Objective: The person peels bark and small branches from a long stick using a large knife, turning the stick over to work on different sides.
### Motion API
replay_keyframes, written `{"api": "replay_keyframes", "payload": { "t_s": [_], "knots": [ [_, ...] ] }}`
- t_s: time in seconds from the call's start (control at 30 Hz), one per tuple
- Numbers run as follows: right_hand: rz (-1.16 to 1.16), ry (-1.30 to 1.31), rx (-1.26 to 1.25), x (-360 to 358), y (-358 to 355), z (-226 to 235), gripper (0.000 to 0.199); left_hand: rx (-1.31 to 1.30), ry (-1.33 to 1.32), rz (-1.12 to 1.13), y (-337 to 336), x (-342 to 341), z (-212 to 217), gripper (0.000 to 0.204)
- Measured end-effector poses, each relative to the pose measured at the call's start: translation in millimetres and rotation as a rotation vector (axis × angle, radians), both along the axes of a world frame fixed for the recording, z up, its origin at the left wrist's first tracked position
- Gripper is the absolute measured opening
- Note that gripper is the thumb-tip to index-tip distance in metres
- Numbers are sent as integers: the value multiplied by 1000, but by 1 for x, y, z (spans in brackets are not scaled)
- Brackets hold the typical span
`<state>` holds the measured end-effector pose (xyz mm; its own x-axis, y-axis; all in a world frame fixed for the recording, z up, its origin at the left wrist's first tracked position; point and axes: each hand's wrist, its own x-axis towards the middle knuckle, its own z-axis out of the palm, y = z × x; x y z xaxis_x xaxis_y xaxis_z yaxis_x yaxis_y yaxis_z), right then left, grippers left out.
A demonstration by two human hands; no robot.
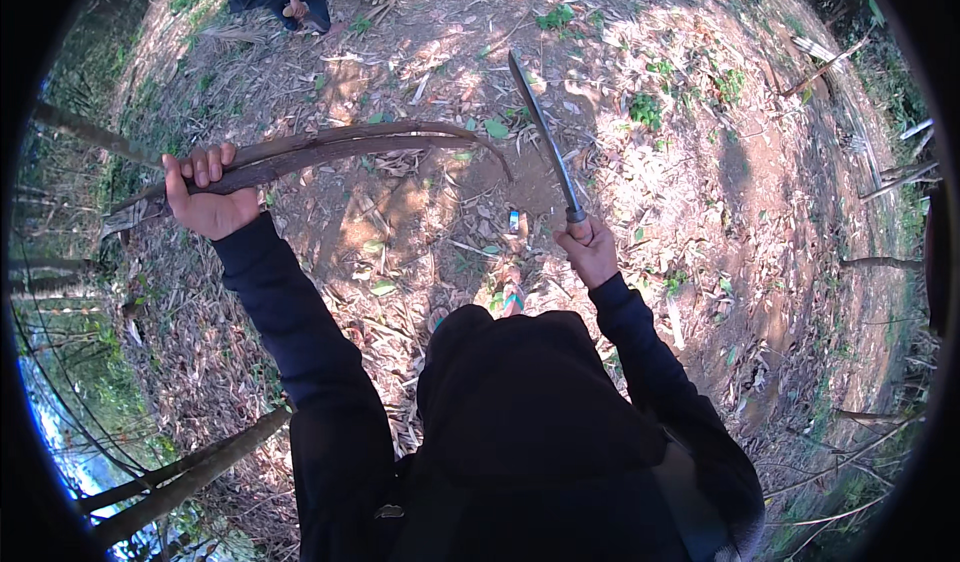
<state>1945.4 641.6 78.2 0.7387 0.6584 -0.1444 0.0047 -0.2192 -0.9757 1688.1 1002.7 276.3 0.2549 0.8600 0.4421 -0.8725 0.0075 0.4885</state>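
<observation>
While my left hand [212, 200] is wrapped around the thick end of a dry, curved branch [320, 140], my right hand [590, 249] is closed round the handle of a long knife [546, 134]. My hands are well apart, one out to the left, the other ahead and to the right. The branch lies mostly crosswise in front of me, running from my left fist toward the right, its thin end bending back toward me. That tip comes just to the left of the blade; in this view the two don't meet, though I can't tell how their heights compare. The blade points away from me, leaning a little left, so its length crosses the general line of the branch rather than following it. The thick end is at my left hand; the thin tip is nearer my right. Below lies leaf-strewn ground [745, 272].
</observation>
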Motion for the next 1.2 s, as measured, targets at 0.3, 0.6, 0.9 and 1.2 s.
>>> {"api": "replay_keyframes", "payload": {
  "t_s": [0.3,0.6,0.9,1.2],
  "knots": [
    [126,235,-148,30,8,7,19,396,228,-323,-68,74,45,28],
    [754,373,373,15,91,46,42,233,248,-546,-126,94,20,32],
    [1143,521,41,-28,89,44,44,168,103,-713,-119,49,-22,32],
    [822,274,38,-84,92,33,38,-301,281,-214,-114,-2,-81,52]
  ]
}}
